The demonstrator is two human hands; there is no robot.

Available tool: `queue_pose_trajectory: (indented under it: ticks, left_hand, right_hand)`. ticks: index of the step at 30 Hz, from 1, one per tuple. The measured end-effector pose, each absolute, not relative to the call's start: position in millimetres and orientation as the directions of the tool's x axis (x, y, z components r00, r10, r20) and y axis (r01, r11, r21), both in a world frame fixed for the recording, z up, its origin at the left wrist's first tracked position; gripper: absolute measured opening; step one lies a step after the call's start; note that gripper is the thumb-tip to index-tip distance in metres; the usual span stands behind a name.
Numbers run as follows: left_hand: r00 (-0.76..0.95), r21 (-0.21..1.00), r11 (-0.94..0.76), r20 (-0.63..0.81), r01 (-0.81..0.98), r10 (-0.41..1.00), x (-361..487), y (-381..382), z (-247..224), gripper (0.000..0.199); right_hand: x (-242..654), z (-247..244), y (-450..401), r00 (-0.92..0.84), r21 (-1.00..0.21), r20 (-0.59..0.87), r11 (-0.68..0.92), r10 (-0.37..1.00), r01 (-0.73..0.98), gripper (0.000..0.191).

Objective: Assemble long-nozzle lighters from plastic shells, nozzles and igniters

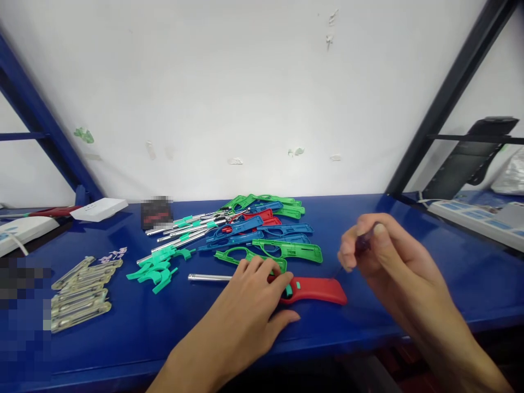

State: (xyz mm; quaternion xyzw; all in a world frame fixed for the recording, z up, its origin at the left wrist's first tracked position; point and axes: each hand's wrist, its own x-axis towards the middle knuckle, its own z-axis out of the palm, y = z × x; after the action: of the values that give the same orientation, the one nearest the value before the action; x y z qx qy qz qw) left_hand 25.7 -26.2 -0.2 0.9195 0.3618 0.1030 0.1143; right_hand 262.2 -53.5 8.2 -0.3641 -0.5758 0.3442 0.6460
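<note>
As left hand curls over red lighter, right hand pinches screwdriver, packet blurred

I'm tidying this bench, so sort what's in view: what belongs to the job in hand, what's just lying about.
Likely part of the job:
red lighter under the left hand
dark tool in the right hand
coloured shells
silver tubes
teal pieces
clear parts

Apparently just lying about:
white box
white strip at right
</note>
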Motion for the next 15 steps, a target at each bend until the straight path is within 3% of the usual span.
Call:
queue_pose_trajectory:
  ticks: [3,6,11,15]
  left_hand:
    - [0.741,0.249,-0.733,0.081,0.633,0.667,26,-25,0,0.026]
    - [0.737,0.292,-0.723,0.079,0.627,0.671,23,-26,4,0.031]
    - [0.693,0.337,-0.649,-0.017,0.682,0.721,28,-23,6,0.032]
    - [0.675,0.335,-0.636,0.0,0.695,0.738,32,-19,6,0.033]
  right_hand:
    - [264,13,-57,0.243,-0.846,0.492,0.525,0.836,-0.093,0.019]
    - [268,19,-62,0.334,-0.829,0.48,0.544,0.811,-0.13,0.018]
    - [268,18,-65,0.302,-0.837,0.476,0.531,0.826,-0.133,0.02]
    - [264,11,-58,0.25,-0.855,0.465,0.504,0.849,-0.122,0.02]
